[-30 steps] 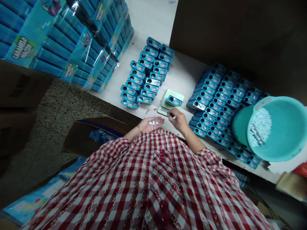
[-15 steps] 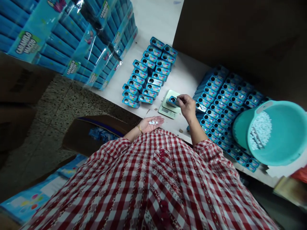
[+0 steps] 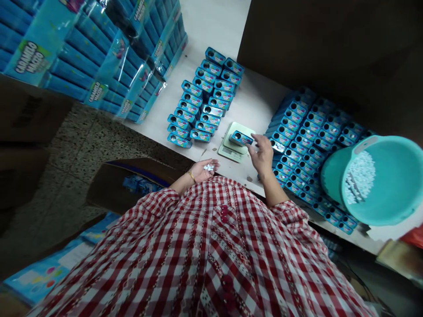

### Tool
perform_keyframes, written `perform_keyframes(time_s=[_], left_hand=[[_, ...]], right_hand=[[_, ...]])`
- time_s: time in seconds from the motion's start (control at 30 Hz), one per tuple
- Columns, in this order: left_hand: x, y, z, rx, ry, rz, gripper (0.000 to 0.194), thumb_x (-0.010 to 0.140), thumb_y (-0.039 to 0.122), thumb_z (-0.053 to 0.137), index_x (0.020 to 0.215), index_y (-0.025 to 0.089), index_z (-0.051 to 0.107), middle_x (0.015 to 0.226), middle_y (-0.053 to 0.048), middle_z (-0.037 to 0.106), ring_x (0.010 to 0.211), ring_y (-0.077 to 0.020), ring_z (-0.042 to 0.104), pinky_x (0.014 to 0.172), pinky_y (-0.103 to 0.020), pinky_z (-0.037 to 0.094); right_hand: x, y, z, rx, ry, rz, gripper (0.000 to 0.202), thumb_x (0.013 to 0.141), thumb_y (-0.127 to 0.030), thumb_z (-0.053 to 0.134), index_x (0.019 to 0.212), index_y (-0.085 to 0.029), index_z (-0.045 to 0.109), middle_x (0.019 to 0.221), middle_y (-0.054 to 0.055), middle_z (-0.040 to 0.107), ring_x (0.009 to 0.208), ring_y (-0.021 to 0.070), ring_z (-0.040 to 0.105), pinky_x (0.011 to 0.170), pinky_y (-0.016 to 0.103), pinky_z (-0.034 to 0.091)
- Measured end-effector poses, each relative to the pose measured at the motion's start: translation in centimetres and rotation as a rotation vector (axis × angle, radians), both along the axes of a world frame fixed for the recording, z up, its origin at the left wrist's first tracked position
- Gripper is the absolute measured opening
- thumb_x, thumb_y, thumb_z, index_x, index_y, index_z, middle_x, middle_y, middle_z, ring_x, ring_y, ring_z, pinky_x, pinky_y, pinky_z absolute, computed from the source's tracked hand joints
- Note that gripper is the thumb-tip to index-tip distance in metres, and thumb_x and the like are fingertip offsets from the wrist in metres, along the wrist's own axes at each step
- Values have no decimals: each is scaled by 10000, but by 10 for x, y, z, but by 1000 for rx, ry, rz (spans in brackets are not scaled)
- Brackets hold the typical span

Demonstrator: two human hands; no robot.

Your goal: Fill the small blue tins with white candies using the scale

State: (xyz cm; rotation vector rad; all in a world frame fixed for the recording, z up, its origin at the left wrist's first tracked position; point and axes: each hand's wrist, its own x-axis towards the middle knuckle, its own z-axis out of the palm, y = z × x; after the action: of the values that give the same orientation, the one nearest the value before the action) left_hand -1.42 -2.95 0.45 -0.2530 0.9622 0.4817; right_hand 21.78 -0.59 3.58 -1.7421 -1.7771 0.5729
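Note:
My left hand (image 3: 204,170) is palm up near the table's front edge, its fingers slightly curled around small white candies (image 3: 209,167) lying on the palm. A blue tin (image 3: 241,137) with a round hole in its top stands on a pale green scale (image 3: 231,154). Just right of that tin is my right hand (image 3: 261,152), thumb and fingers apart, with nothing visible between them. Whether its fingertips touch the tin's right end is hard to tell.
Blue tins (image 3: 211,110) stand in rows left of the scale, and more tins (image 3: 297,141) fill the right side. A turquoise bucket (image 3: 393,176) holds white candies. Wrapped blue packs (image 3: 82,57) are stacked at the left; an open carton (image 3: 109,185) sits below the table edge.
My right hand has let go of the tin on the scale, opened and drawn slightly to the right. My left hand's fingers have curled a little around the candies.

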Motion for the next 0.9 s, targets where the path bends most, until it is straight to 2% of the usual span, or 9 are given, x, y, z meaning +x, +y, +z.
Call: perform_keyframes(time_s=[0.07, 0.17, 0.3, 0.4, 0.53, 0.67, 0.73, 0.8, 0.9], left_hand=[[-4, 0, 0, 0, 68, 20, 286, 906, 131, 390, 776, 62, 635, 660, -101, 650, 554, -112, 605, 439, -170, 384], [-12, -2, -3, -5, 131, 59, 274, 897, 111, 401, 759, 64, 632, 654, -99, 640, 550, -106, 597, 436, -165, 391], [-23, -6, -8, -16, 180, 100, 262, 892, 107, 409, 758, 59, 629, 655, -97, 634, 548, -101, 591, 429, -158, 388], [-27, -9, -10, -16, 196, 120, 256, 890, 103, 409, 756, 60, 623, 651, -94, 628, 543, -98, 584, 425, -157, 386], [-28, -5, -13, -17, 199, 143, 246, 887, 99, 409, 758, 61, 615, 636, -89, 618, 519, -88, 559, 402, -148, 361], [-29, 13, -17, -19, 228, 195, 234, 879, 84, 410, 737, 79, 596, 578, -58, 583, 479, -76, 523, 373, -140, 324], [-32, 24, -20, -8, 256, 241, 243, 874, 69, 403, 702, 92, 572, 538, -35, 549, 456, -72, 504, 363, -138, 313], [-36, 33, -22, 6, 280, 266, 251, 875, 67, 391, 692, 95, 561, 535, -35, 543, 446, -73, 497, 356, -141, 311], [-39, 37, -23, 16, 303, 251, 239, 875, 70, 392, 714, 92, 567, 581, -60, 573, 457, -77, 509, 356, -141, 322]], right_hand=[[11, 10, -8, -20, -138, 8, 464, 825, -408, 570, 1217, -162, 546, 1168, 134, 576, 1102, 272, 509, 959, 455, 431], [14, 20, -15, -93, -279, 76, 561, 791, -392, 604, 1276, -134, 487, 1240, 150, 518, 1118, 294, 468, 964, 453, 411], [2, 23, -14, -189, -379, 112, 421, 811, -301, 555, 1198, -136, 534, 1133, 142, 552, 1014, 287, 487, 890, 421, 432], [-12, 19, -7, -183, -392, 210, 342, 830, -290, 526, 1134, -136, 560, 1037, 132, 565, 959, 273, 492, 860, 397, 435], [-58, 12, -10, -201, -361, 383, 339, 832, -307, 551, 1124, -136, 560, 1034, 125, 572, 953, 255, 496, 811, 356, 453], [-122, 16, -29, -238, -354, 431, 333, 855, -301, 549, 1124, -106, 568, 1059, 136, 588, 949, 246, 498, 765, 348, 473], [-139, 18, -35, -215, -339, 443, 380, 860, -305, 555, 1185, -109, 541, 1123, 127, 580, 967, 234, 501, 783, 338, 478], [-132, 15, -34, -185, -324, 448, 421, 866, -331, 552, 1240, -140, 513, 1183, 98, 564, 1010, 214, 499, 849, 316, 467], [-78, 2, -26, -148, -330, 355, 351, 907, -326, 470, 1196, -143, 550, 1187, 107, 556, 1061, 210, 483, 938, 324, 421]])
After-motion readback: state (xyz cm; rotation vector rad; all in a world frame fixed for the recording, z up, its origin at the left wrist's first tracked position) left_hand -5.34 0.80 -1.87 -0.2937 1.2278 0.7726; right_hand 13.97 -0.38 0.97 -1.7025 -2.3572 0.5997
